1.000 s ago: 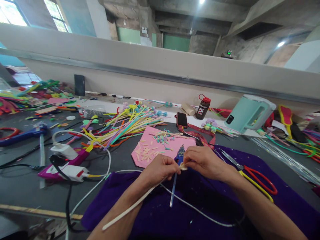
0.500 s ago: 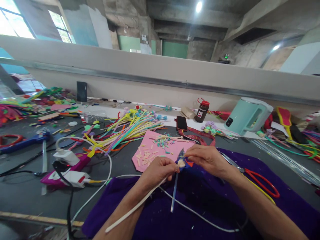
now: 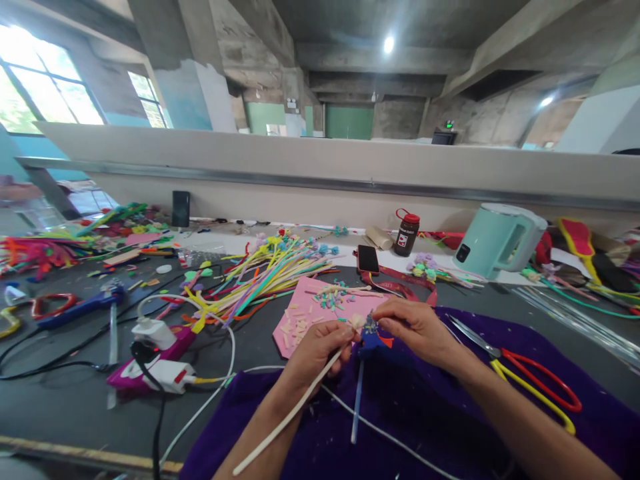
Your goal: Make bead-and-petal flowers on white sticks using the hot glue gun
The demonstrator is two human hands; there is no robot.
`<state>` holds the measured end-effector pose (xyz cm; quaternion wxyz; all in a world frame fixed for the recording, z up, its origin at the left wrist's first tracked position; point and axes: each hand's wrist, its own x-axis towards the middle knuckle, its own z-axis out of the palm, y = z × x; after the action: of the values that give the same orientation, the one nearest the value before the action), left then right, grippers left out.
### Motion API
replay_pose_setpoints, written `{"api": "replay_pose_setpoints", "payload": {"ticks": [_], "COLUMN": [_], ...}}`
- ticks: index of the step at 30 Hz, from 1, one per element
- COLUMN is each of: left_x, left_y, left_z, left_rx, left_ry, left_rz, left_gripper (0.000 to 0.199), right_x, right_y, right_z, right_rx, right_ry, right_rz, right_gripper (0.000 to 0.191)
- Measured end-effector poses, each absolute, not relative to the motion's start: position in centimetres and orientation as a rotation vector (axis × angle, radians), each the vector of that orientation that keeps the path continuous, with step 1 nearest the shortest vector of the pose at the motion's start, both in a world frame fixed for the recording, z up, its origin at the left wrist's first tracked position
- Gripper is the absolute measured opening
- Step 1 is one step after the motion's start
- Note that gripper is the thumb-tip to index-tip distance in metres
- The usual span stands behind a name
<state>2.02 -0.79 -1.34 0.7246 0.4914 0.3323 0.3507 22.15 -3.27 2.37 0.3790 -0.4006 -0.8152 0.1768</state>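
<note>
My left hand (image 3: 326, 350) is closed in a pinch on a cream pipe cleaner (image 3: 293, 413), whose long tail hangs down over my forearm. At its upper end, by my fingertips, sits a small cream flower-like head (image 3: 357, 321). My right hand (image 3: 420, 328) is closed, thumb and fingers together, just right of a glue gun's glue-smeared tip. What its fingertips hold, if anything, is too small to make out. Between and below my hands the blue glue gun (image 3: 373, 339) lies on the purple cloth (image 3: 400, 417), a clear glue stick (image 3: 357, 403) protruding from it.
Behind my hands, a pink sheet (image 3: 287, 343) bears small cream and coloured pieces. Scissors (image 3: 500, 353) lie right. Pipe cleaners (image 3: 265, 280), a power strip (image 3: 175, 347) with cables, and another blue glue gun (image 3: 80, 310) are left. A phone (image 3: 368, 259), bottle (image 3: 407, 235) and kettle (image 3: 500, 241) stand behind.
The cream head has shifted from in front of the glue gun's tip to its left. My right hand stays beside the tip. The whole view has tilted upward a little.
</note>
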Motion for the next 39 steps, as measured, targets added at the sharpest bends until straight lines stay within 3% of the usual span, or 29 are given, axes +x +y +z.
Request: {"api": "replay_pose_setpoints", "payload": {"ticks": [9, 15, 23, 31, 39], "left_x": [1.8, 1.5, 1.5, 1.1, 0.9], "left_y": [-1.1, -0.6, -0.3, -0.4, -0.1], "left_z": [-0.8, -1.4, -1.5, -1.5, -1.1], "left_rx": [0.82, 0.737, 0.688, 0.784, 0.82], "left_ry": [0.668, 0.599, 0.574, 0.577, 0.655], "left_rz": [1.161, 1.202, 1.204, 1.193, 1.205], "left_gripper": [0.019, 0.021, 0.03, 0.019, 0.02], "right_x": [17.5, 13.6, 12.5, 13.1, 14.2], "right_y": [-3.8, -2.9, -2.2, -2.2, -2.4], "right_z": [0.8, 0.2, 0.5, 0.5, 0.2], "right_rx": [-1.052, -0.996, -1.057, -1.13, -1.174], "right_ry": [-1.788, -1.557, -1.546, -1.613, -1.709], "right_rz": [1.112, 1.378, 1.333, 1.247, 1.246], "right_gripper": [0.017, 0.022, 0.023, 0.023, 0.024]}}
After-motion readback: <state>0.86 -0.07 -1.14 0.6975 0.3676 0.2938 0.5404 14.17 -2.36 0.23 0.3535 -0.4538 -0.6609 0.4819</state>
